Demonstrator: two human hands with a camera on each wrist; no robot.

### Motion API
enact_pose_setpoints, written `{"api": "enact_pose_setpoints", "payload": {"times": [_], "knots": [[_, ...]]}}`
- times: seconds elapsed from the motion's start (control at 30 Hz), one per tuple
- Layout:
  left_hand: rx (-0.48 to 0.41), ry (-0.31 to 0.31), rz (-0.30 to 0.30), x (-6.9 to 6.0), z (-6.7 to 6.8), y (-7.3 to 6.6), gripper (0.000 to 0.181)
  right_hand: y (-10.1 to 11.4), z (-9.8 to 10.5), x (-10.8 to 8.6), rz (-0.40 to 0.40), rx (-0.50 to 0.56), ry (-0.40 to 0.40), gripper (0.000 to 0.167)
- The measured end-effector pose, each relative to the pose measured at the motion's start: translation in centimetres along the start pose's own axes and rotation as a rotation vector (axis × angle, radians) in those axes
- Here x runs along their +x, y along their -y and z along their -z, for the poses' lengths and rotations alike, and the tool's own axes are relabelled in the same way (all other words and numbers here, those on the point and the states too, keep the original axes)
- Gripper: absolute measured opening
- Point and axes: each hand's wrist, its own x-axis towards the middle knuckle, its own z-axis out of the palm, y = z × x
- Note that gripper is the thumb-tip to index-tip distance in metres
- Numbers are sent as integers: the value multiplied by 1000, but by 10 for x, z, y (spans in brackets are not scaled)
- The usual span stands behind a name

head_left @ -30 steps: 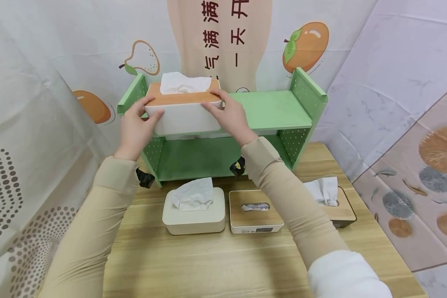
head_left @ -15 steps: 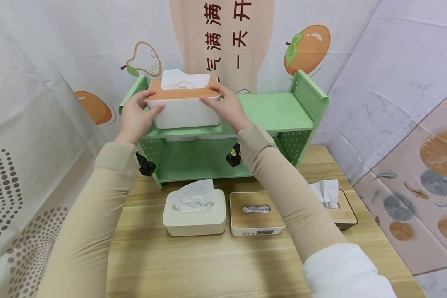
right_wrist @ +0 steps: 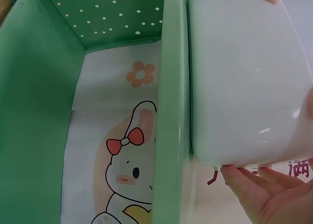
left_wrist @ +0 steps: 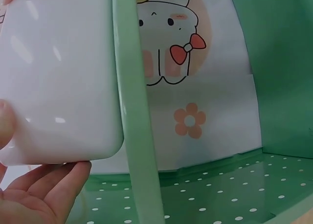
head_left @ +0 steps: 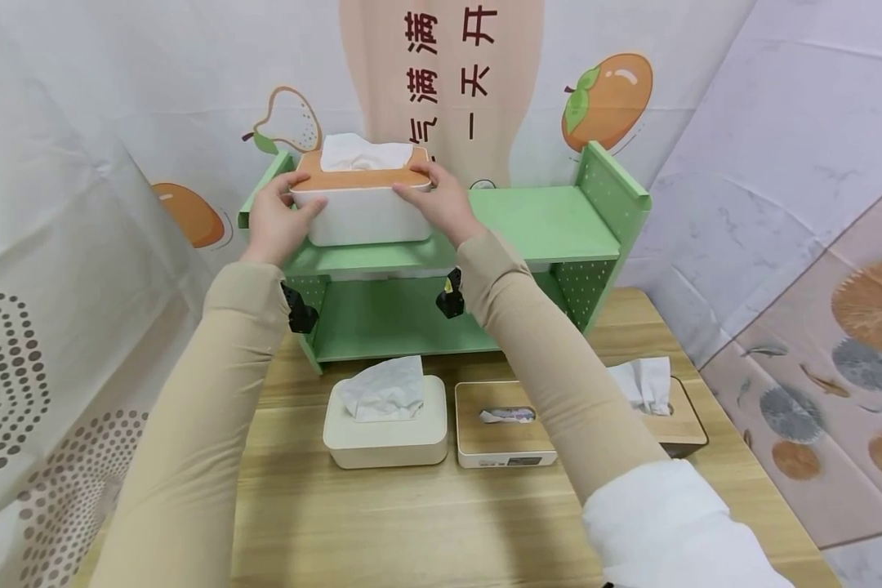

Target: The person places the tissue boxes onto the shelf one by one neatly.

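A white tissue box (head_left: 367, 217) with a wooden lid and a tissue sticking out is at the left part of the upper board of a green shelf (head_left: 544, 219). My left hand (head_left: 275, 216) grips its left end, thumb on the front face. At the right end my right hand (head_left: 441, 200) holds it the same way, fingers over the lid's edge. In the left wrist view, the fingers (left_wrist: 54, 187) lie against the end of the box. The right wrist view has the box's underside right up against the board; whether its whole base touches is hidden.
On the wooden table (head_left: 412, 523), in front of the shelf, stand a cream tissue box (head_left: 385, 453), a wood-topped white one (head_left: 492, 437) and a dark-sided one (head_left: 679, 420) partly behind my right sleeve. Patterned cloth hangs behind the shelf.
The tissue box has moved back onto the upper board; earlier its front hung over the board's front edge. Both hands have gone with it, still holding its ends.
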Motion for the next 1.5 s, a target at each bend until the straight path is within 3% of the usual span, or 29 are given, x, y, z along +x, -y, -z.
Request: {"api": "enact_pose_setpoints", "payload": {"times": [0.27,0.77,1.17,1.37,1.5], "knots": [[-6,-1,42,5,3,0,51,2,-4,7,-21,48,0,58],[5,24,12,0,5,3,56,4,-9,3,-29,53,-20,57],[-38,-52,-88,-9,11,-13,66,21,1,-11,42,135,13,61],[-114,-38,-170,-23,11,-18,62,12,6,-21,50,137,14,58],[-141,-28,-181,-35,8,-12,60,1,9,-32,43,119,25,56]]}}
